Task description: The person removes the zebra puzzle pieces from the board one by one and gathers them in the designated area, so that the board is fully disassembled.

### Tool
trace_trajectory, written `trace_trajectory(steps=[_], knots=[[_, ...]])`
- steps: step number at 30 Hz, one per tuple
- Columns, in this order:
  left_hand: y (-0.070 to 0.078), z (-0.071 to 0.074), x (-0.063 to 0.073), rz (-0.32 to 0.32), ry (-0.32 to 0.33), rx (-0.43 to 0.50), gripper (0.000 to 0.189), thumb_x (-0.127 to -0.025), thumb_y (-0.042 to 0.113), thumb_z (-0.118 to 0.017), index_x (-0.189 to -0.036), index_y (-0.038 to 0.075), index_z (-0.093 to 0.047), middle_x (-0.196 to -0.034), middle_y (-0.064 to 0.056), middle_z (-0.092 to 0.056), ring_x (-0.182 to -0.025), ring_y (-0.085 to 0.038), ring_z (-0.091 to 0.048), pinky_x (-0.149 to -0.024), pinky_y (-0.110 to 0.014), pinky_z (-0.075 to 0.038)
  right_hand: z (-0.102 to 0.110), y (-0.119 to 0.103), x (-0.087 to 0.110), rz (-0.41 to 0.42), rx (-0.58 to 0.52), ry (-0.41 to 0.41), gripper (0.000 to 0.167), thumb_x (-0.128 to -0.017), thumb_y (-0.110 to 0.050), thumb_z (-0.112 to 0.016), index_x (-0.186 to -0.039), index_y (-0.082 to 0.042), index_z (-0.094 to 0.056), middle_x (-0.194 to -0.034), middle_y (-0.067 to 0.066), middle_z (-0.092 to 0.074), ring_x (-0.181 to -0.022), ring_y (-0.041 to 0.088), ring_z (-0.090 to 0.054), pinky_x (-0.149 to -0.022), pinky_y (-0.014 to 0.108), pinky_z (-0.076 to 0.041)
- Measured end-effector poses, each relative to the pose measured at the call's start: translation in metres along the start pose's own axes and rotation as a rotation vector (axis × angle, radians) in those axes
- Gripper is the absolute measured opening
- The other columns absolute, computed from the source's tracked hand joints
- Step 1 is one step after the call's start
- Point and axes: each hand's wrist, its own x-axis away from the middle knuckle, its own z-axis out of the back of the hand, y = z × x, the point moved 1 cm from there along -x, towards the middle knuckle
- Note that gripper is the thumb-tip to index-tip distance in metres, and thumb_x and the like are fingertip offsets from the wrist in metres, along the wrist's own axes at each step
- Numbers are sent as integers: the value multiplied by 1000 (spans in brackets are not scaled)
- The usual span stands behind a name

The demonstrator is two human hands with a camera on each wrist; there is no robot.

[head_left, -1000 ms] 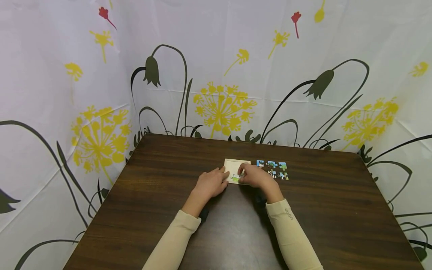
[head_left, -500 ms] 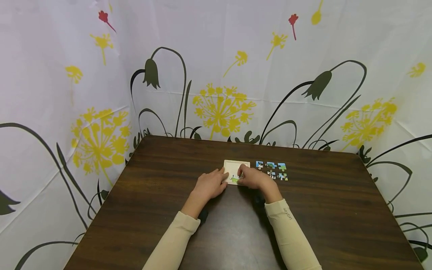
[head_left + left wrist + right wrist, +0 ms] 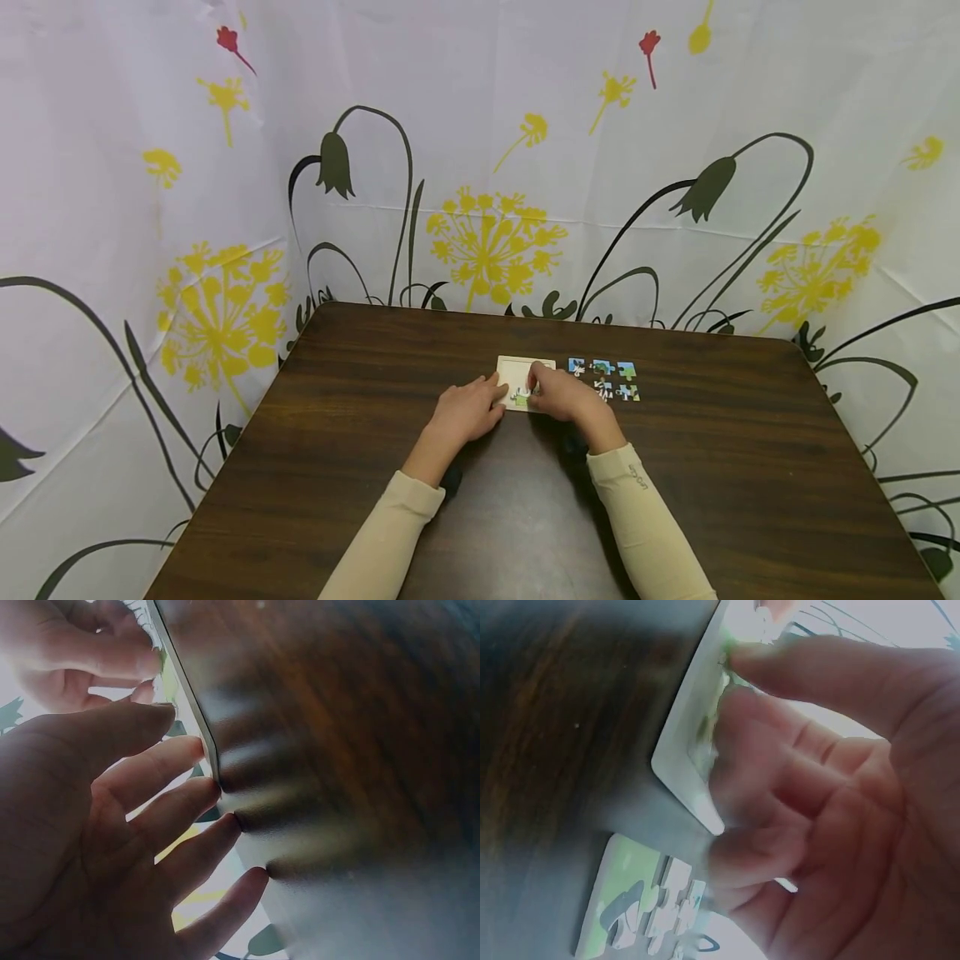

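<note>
A shallow pale wooden puzzle tray [image 3: 513,369] lies flat on the dark table, with a green-and-white piece [image 3: 519,400] at its near side. My left hand [image 3: 467,408] rests at the tray's left edge. In the left wrist view its fingers [image 3: 184,799] are spread and fairly straight, some touching the tray rim [image 3: 196,712] and the others the table. Over the tray's near right part, my right hand [image 3: 566,393] has curled fingers. Its thumb and index finger pinch a puzzle piece [image 3: 726,671] low inside the tray, mostly hidden by the fingers.
Several loose puzzle pieces [image 3: 602,367] lie in rows to the right of the tray, partly covered by the right hand. A green-cornered piece [image 3: 634,862] is close beside the tray in the right wrist view. A flower-printed curtain [image 3: 480,150] hangs behind the table [image 3: 360,400].
The right hand shifts very slightly over the same spot in the tray, its fingers staying bent. The left hand keeps its place. The head view tilts a little.
</note>
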Motion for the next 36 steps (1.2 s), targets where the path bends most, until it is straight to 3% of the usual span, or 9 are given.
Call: trace_trajectory(steps=[4,12,19,26,36], knots=[[0,-1,0,3,-7,-9,47,-112,34,-59,-158,25,-58,-171,-3,-46,-157,-25,-47,-121,-61,-43,3,1,1,18,-30,43,5,-106,-15,-66,-104,-11,-64,-83,5,-62,-65,18,-54,-63,32,-44],[-1,-3,-3,1,3,-1,47,-112,35,-59,-158,25,-58,-171,-3,-46,-157,-26,-47,-121,-61,-44,16,8,7,95,-158,26,9,-107,-17,-68,-101,-10,-68,-78,2,-59,-58,15,-50,-57,31,-44],[-1,-3,-4,3,-4,12,48,-111,34,-60,-158,25,-58,-171,-3,-45,-158,-26,-45,-123,-61,-42,33,22,22,123,-220,52,9,-106,-15,-67,-101,-8,-67,-83,7,-66,-66,14,-53,-64,32,-47],[-5,-4,-1,2,20,17,47,-111,33,-60,-157,24,-59,-170,-4,-46,-157,-27,-47,-123,-62,-41,47,41,36,121,-190,61,8,-105,-13,-67,-99,-7,-69,-90,6,-71,-78,14,-59,-73,32,-49],[-2,-4,-1,5,22,34,47,-111,33,-60,-157,23,-59,-170,-4,-46,-157,-27,-47,-123,-63,-40,59,81,66,48,-190,-67,15,-103,-8,-64,-92,-1,-71,-86,5,-65,-75,15,-50,-69,32,-42]])
